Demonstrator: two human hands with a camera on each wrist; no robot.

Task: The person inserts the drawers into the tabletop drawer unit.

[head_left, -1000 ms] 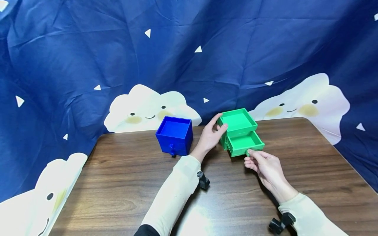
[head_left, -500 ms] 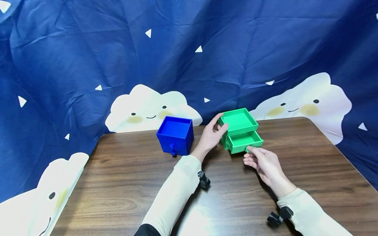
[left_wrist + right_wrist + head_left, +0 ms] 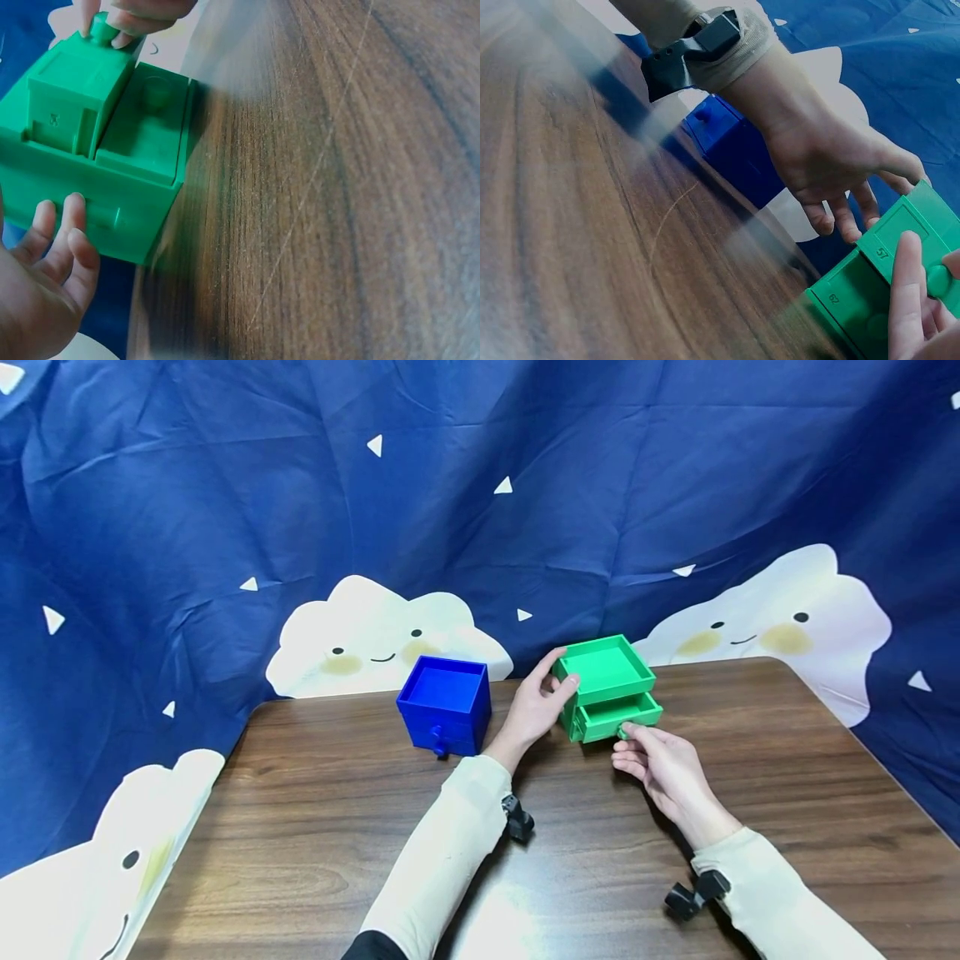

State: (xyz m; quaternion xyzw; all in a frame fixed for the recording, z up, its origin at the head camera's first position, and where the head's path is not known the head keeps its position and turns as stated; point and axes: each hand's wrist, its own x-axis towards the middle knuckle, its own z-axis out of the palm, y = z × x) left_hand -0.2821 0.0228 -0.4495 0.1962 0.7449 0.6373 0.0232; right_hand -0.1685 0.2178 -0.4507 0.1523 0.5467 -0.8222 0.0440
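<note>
On the right side of the table stands a small green drawer cabinet [image 3: 603,666] with a shallow tray-like top. Its upper drawer [image 3: 64,94] sticks partly out, while the lower drawer [image 3: 142,127] sits flush. My right hand [image 3: 670,772] pinches the round knob [image 3: 103,28] of the upper drawer between thumb and finger. My left hand [image 3: 531,710] rests against the cabinet's left side, its fingers [image 3: 73,217] extended on the green wall and its thumb at the top rim. What little of the drawer's inside shows looks bare.
A blue drawer cabinet [image 3: 445,706] of similar shape stands to the left, its drawers shut and a knob facing front. The wooden table [image 3: 315,827] ends at a back edge close behind both cabinets, where a blue cloth [image 3: 420,510] with clouds hangs.
My right hand has moved back and slightly left with the knob, sliding the upper drawer further into the green cabinet. My left hand and the blue cabinet have stayed put.
</note>
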